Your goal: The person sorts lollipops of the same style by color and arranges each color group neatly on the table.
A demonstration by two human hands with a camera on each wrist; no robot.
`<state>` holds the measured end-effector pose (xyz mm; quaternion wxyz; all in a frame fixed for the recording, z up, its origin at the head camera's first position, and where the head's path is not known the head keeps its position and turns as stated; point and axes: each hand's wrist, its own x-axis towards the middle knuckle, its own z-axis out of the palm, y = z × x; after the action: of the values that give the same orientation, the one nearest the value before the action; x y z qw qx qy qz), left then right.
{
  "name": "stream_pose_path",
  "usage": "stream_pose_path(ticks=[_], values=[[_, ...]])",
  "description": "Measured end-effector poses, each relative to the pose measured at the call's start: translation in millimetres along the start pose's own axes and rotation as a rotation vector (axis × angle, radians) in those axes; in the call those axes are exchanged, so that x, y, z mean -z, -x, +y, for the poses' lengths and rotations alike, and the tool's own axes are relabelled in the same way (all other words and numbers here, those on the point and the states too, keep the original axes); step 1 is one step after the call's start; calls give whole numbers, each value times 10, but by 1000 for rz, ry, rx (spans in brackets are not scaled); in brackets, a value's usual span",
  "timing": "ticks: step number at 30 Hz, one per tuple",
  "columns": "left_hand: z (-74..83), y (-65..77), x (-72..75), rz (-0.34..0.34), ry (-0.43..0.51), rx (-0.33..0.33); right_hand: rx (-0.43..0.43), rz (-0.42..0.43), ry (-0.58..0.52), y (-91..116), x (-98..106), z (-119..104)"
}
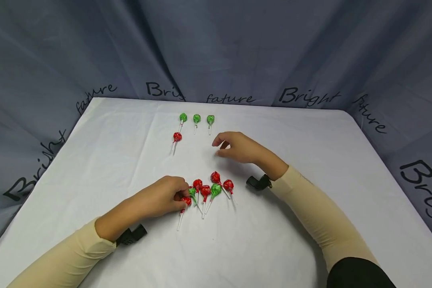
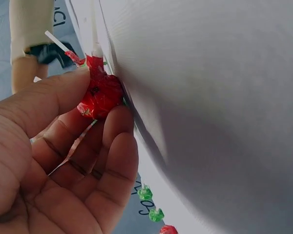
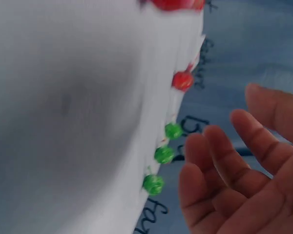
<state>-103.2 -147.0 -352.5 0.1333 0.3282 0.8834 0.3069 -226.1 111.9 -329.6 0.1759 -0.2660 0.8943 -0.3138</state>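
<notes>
My left hand (image 1: 165,196) pinches a red lollipop (image 2: 101,95) by its wrapped head between thumb and fingers, at the left side of a loose cluster. Its white stick points toward the near edge in the head view. Against those fingers lies a green lollipop (image 1: 192,192), partly covered by them. Other lollipops in the cluster include a red one (image 1: 205,191) and a green one (image 1: 215,190). My right hand (image 1: 241,147) hovers over the cloth beyond the cluster, holding nothing, its fingers loosely bent and spread apart in the right wrist view (image 3: 244,170).
Farther back stand out three green lollipops (image 1: 197,119) in a row, heads away from me. One red lollipop (image 1: 177,137) lies just in front of the leftmost green one. White cloth (image 1: 291,240) covers the table, and a grey-blue curtain (image 1: 237,48) with lettering hangs around it.
</notes>
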Motion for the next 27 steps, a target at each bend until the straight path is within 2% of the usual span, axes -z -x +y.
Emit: stream_pose_path(ticks=[5, 12, 16, 27], values=[[13, -3, 9, -5, -2, 1, 14, -60, 8, 282, -67, -22], [30, -1, -2, -6, -7, 3, 11, -109, 40, 500, -126, -5], [15, -1, -5, -14, -5, 13, 4, -135, 64, 561, -167, -4], [8, -1, 4, -21, 7, 15, 43, -117, 158, 645, -308, -21]])
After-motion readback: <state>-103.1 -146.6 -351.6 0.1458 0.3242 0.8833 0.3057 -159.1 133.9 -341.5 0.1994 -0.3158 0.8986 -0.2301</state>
